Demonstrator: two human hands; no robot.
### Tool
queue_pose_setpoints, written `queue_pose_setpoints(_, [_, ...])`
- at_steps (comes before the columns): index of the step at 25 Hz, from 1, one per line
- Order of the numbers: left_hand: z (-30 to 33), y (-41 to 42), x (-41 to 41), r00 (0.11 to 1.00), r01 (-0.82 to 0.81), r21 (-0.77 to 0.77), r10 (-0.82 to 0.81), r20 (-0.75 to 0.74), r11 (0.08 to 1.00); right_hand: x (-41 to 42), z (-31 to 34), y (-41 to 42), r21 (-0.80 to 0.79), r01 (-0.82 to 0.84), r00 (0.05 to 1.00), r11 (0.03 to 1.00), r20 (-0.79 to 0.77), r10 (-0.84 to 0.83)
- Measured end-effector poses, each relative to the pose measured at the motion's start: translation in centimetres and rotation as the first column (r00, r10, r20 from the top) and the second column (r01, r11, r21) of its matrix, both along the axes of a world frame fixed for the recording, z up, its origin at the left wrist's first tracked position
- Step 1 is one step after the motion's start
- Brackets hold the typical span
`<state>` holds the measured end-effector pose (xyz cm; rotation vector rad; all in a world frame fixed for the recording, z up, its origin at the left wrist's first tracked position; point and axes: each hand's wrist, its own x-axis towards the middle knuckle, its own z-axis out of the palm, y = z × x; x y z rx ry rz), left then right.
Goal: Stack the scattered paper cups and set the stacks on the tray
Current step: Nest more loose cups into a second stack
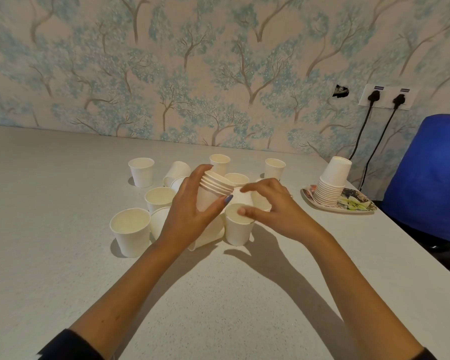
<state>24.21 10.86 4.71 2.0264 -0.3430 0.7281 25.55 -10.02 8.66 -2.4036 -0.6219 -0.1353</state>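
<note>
Several nested cups form a partial stack [213, 189], tilted, gripped in the left hand [190, 206] above the table [63, 255]. Right hand [273, 203] pinches a loose cup [243, 197] at the stack's mouth. Risk: a skewed entry jams or crushes a rim. Finished stack [331, 183] sits inverted on the tray [359, 205], with scattered cups around.

1. Loose white paper cups [130, 231] on the grey speckled table [50, 203]: at least twelve show; others behind the hands cannot be counted.
2. Nested stacks of white paper cups: two, one hand-held [213, 189] at centre, one inverted [331, 184] far right.
3. Flower-printed trays [359, 205]: one.
4. Black wall plugs [374, 96]: two.
5. Blue chairs [426, 178]: one.
</note>
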Motion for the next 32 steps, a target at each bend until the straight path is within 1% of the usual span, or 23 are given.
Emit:
queue_pose_setpoints(2, [0.0,0.2,0.0,1.000,-0.006,-0.012,0.006,-0.004,1.000,0.1,-0.1,-0.6,-0.186,0.018,0.996,0.982,-0.079,-0.033])
queue_pose_setpoints(3, [0.0,0.3,0.0,1.000,-0.008,-0.016,0.008,-0.006,1.000,0.0,-0.3,-0.5,-0.248,0.017,0.994,0.969,-0.100,-0.043])
queue_pose_setpoints(4, [0.0,0.3,0.0,1.000,-0.008,-0.016,0.008,-0.010,1.000,-0.1,-0.5,-0.2,-0.268,0.021,0.994,0.963,-0.101,-0.049])
queue_pose_setpoints(7, [-0.1,0.2,0.0,1.000,-0.001,-0.015,0.001,-0.029,1.000,0.1,-0.1,-0.2,-0.225,0.036,0.999,0.974,-0.026,-0.043])
queue_pose_setpoints(9, [-0.4,0.2,0.1,0.999,0.001,-0.015,-0.002,-0.038,1.000,0.5,0.8,-0.9,-0.180,0.045,0.995,0.983,0.096,-0.028])
queue_pose_setpoints(10, [-0.4,0.2,0.2,0.999,0.005,-0.011,-0.005,-0.041,1.000,0.7,1.3,-1.3,-0.120,0.075,0.986,0.990,0.159,-0.055])
queue_pose_setpoints(11, [-0.4,0.3,0.2,0.999,0.010,-0.005,-0.011,-0.042,1.000,0.7,1.7,-1.5,-0.029,0.130,0.969,0.991,0.214,-0.121])
queue_pose_setpoints(13, [-0.5,0.3,0.2,0.999,0.027,0.011,-0.026,-0.041,1.000,0.7,2.1,-1.6,0.210,0.217,0.916,0.953,0.294,-0.273])
queue_pose_setpoints(15, [-0.6,0.2,0.2,0.998,0.053,0.027,-0.052,-0.037,0.998,0.3,2.1,-0.9,0.429,0.203,0.884,0.880,0.307,-0.354])
queue_pose_setpoints(16, [-0.6,0.2,0.2,0.997,0.065,0.038,-0.064,-0.036,0.997,0.1,2.0,-0.4,0.507,0.176,0.886,0.844,0.292,-0.361])
queue_pose_setpoints(17, [-0.6,0.1,0.2,0.997,0.073,0.047,-0.071,-0.034,0.996,-0.1,2.0,0.0,0.554,0.140,0.896,0.821,0.282,-0.343])
queue_pose_setpoints(18, [-0.6,0.0,0.2,0.997,0.078,0.053,-0.076,-0.028,0.996,-0.3,2.0,0.4,0.563,0.095,0.909,0.821,0.288,-0.303])
queue_pose_setpoints(19, [-0.5,0.0,0.1,0.997,0.082,0.055,-0.081,-0.018,0.995,-0.5,2.0,0.8,0.537,0.043,0.921,0.842,0.305,-0.242])
queue_pose_setpoints(21, [-0.4,-0.1,0.1,0.995,0.095,0.048,-0.095,-0.007,0.994,-0.8,1.9,1.4,0.433,-0.060,0.935,0.899,0.340,-0.101])
queue_pose_setpoints(23, [-0.2,-0.2,0.1,0.994,0.110,0.044,-0.110,-0.023,0.993,-0.9,1.6,2.0,0.344,-0.131,0.937,0.930,0.349,0.003])
queue_pose_setpoints(25, [-0.3,-0.4,0.0,0.993,0.115,0.045,-0.114,-0.027,0.992,-0.9,1.2,2.8,0.334,-0.142,0.956,0.932,0.291,0.041])
queue_pose_setpoints(27, [-0.5,-0.5,0.0,0.994,0.111,0.029,-0.110,-0.021,0.993,-0.7,1.1,3.3,0.393,-0.125,0.984,0.911,0.169,0.062])
queue_pose_setpoints(29, [-0.7,-0.4,0.1,0.995,0.098,0.010,-0.098,-0.008,0.995,0.1,0.9,3.1,0.426,-0.138,0.990,0.894,0.053,0.128])
queue_pose_setpoints(31, [-0.7,-0.3,0.3,0.996,0.088,-0.003,-0.088,-0.002,0.996,1.2,0.6,2.2,0.440,-0.139,0.989,0.887,0.012,0.149])
queue_pose_setpoints(32, [-0.5,-0.4,0.3,0.996,0.091,-0.008,-0.091,-0.002,0.996,2.0,0.4,1.7,0.469,-0.097,0.994,0.878,0.006,0.107])
